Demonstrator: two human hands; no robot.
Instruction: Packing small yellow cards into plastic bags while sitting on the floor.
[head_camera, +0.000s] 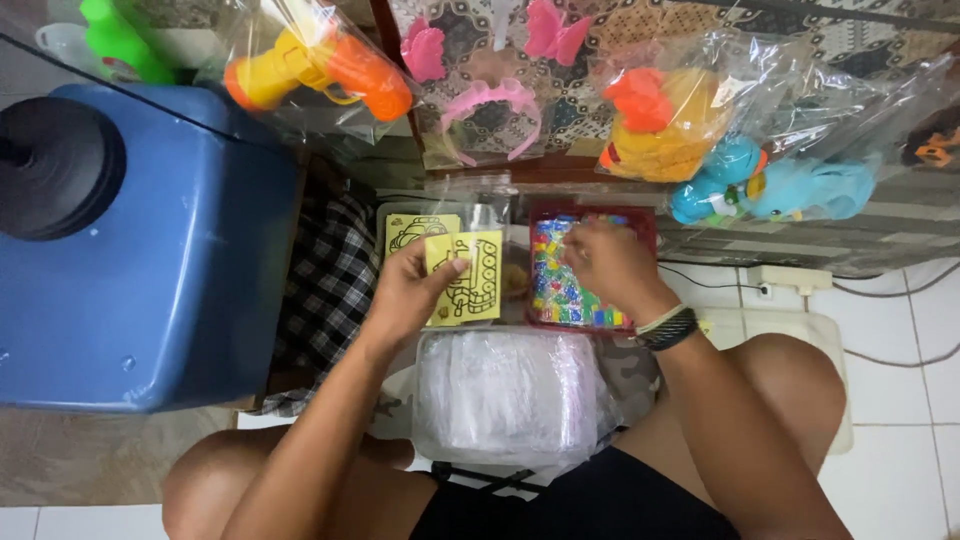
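left hand (405, 290) pinched one yellow card (466, 277) above the lap; right hand (610, 265) curled into the red tray (645, 225) of coloured pieces, its grasp hidden. a second card (415, 232) lay behind, a clear bag stack (505, 395) waited unused.

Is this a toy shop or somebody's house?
Probably a small home toy-packing spot or stall. Bagged toys hang above: an orange toy gun and pink headband. The left hand holds a yellow card; the right hand reaches into a red tray of colourful bits.
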